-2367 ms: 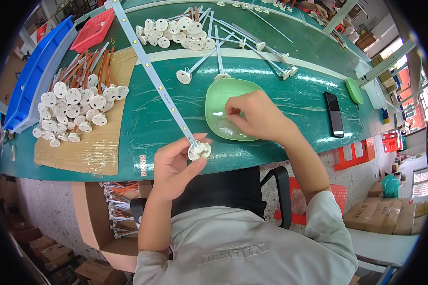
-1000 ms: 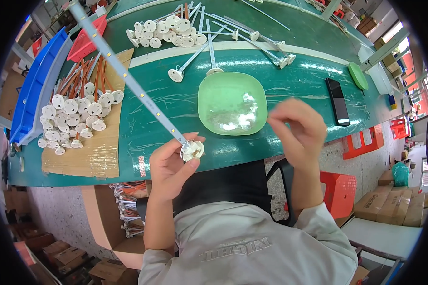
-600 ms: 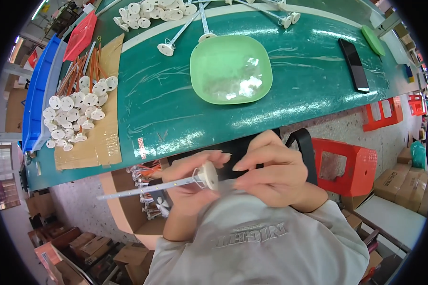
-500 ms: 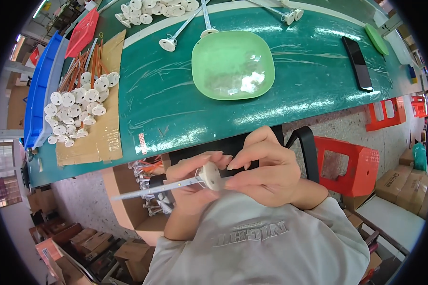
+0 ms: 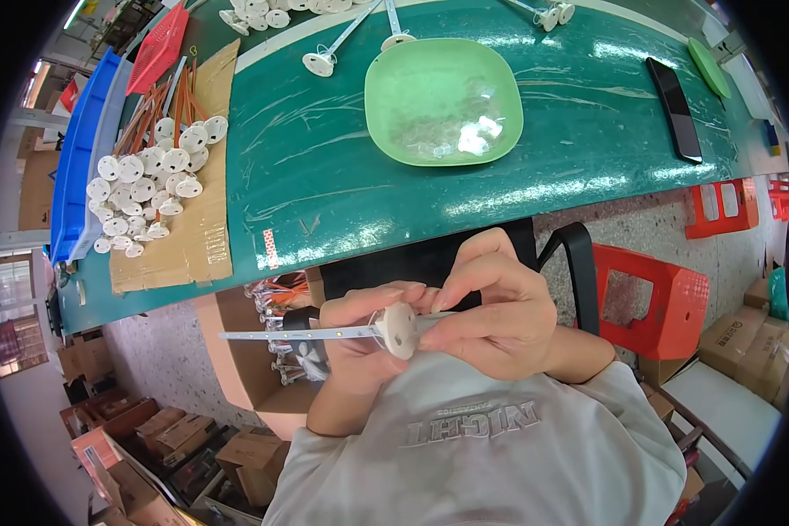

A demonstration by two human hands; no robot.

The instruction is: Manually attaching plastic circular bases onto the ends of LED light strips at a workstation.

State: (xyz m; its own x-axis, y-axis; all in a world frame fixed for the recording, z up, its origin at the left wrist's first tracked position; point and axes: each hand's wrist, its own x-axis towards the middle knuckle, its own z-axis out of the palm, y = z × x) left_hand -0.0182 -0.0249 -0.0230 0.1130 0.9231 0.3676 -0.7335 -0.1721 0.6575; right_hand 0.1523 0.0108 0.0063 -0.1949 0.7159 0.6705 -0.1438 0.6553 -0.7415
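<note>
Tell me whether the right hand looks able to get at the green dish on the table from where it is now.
Probably yes. The right hand is pinching the white disc on the thin strip near the chest. The table stretch up to the green dish looks bare, but the hand is occupied.

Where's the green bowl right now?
In the head view the green bowl sits on the teal table, toward the far edge and right of centre, left of the black phone and well above both hands.
</note>
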